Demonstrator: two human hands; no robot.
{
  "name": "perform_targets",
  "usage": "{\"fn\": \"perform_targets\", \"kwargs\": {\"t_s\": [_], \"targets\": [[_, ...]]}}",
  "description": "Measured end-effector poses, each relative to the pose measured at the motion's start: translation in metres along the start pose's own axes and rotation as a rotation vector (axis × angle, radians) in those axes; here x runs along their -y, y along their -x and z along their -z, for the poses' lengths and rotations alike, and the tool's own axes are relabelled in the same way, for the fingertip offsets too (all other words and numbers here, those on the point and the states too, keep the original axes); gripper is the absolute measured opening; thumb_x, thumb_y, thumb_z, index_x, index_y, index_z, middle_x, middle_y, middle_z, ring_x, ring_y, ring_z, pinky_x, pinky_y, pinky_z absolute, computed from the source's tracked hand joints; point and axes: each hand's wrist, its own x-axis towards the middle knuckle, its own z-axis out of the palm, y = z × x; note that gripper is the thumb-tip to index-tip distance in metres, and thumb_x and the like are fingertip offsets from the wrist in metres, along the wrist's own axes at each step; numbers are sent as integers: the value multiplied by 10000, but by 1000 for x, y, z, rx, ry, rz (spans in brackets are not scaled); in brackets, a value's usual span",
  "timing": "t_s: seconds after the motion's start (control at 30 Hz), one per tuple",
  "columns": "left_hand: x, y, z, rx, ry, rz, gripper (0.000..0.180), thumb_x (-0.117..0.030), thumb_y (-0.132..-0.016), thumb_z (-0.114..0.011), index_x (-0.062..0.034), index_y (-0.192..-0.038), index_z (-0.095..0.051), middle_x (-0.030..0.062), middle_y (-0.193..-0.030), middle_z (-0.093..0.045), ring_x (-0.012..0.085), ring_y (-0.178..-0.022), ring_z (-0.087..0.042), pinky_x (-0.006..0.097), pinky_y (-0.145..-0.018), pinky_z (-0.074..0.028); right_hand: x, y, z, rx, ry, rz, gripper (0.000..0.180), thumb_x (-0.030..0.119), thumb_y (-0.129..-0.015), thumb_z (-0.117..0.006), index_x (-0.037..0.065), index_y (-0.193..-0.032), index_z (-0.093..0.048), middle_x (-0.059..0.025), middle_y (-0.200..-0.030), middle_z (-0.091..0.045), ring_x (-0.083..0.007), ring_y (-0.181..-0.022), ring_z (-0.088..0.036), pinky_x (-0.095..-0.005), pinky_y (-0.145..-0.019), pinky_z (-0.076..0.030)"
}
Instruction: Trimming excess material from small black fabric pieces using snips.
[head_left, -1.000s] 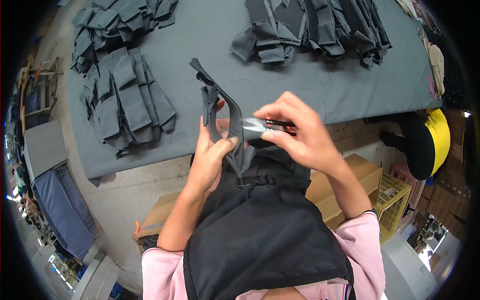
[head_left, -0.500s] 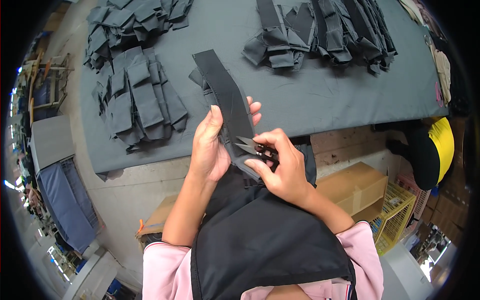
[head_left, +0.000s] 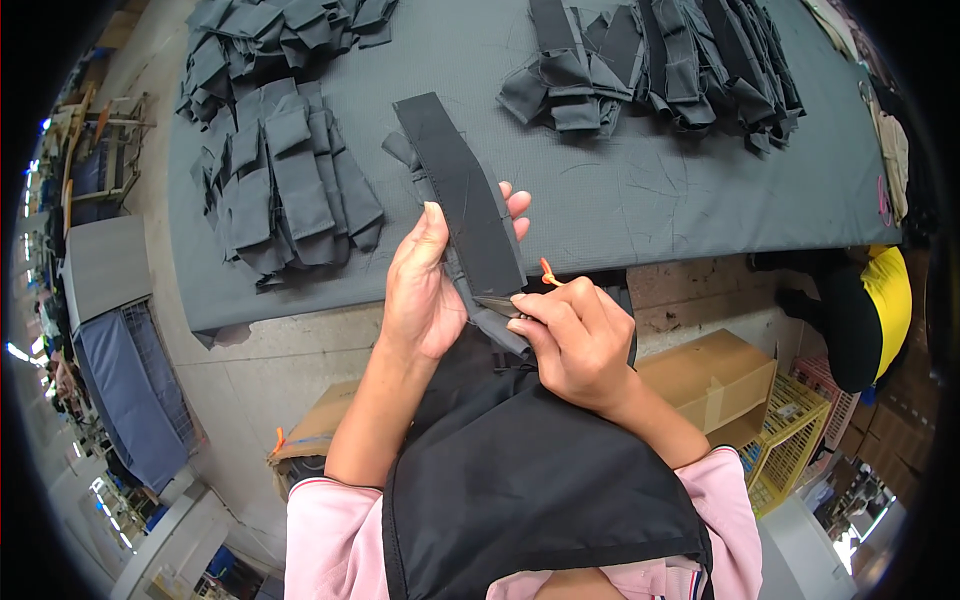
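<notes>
The left grip (head_left: 425, 285) is curled around a dark strip (head_left: 460, 190), thumb along its near left edge, fingertips poking out past its right edge. The strip slants up and away from that grip, its far end over the table (head_left: 620, 210) and its lower end running down toward the right grip. A narrower folded flap (head_left: 403, 152) shows along its left side, beyond the left thumb.

The right grip (head_left: 580, 335) pinches a pair of snips (head_left: 493, 302) between thumb and forefinger, the tips pointing left at the strip's lower end — just beside the left palm. (How far apart the blades stand is hard to tell, since the fingers cover most of the tool.) A small orange loop (head_left: 549, 273) sticks up just above the right knuckles.

Beyond and left of the left grip lie two piles of similar strips: the near pile (head_left: 275, 190) and, past it, the far pile (head_left: 280, 30). Beyond and right of both grips is the right pile (head_left: 650, 70) — all three on the table. Below the grips hangs a black apron (head_left: 530, 480). A carton (head_left: 715, 380) and a yellow crate (head_left: 790, 425) stand right of the right grip; farther out is a person in black and yellow (head_left: 882, 300).
</notes>
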Motion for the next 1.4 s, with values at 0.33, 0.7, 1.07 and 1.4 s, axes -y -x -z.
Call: {"fn": "perform_targets", "kwargs": {"t_s": [0.33, 0.7, 1.07, 1.4], "targets": [[1, 2, -1, 0, 2, -22, 463, -268, -1009, -284, 98, -1280, -370, 252, -1347, -402, 371, -1264, -402, 457, -1044, -404, -3, -4, 6, -41, -96, -68, 240, 50, -659, -736, 37, -875, -633, -68, -703, -521, -212, -580, -543, -313, -500, -427], [4, 7, -1, 53, 23, 5, 412, -242, -1000, -333, 84, -1238, -418, 266, -1331, -415, 376, -1265, -400, 477, -1017, -420, -15, -28, -6, -74, -23, 18, 210, 90, -708, -718, 58, -888, -615, -58, -761, -533, -206, -551, -545, -306, -492, -422], [0, 9, 5, -9, 48, -28, 306, -216, -1002, -321, 32, -1140, -436, 265, -1345, -406, 352, -1254, -423, 503, -1003, -424, -17, 1, 5, -183, -63, -158, 223, 75, -694, -737, 47, -888, -630, -72, -729, -527, -214, -564, -553, -310, -490, -436], [0, 13, 6, 2, 11, -7, 287, -184, -1001, -323, 42, -1150, -421, 299, -1315, -418, 353, -1180, -494, 452, -913, -508, -23, -13, 13, -24, -204, -269, 228, 0, -725, -698, 21, -939, -623, -61, -798, -516, -138, -635, -522, -253, -563, -439]]}}
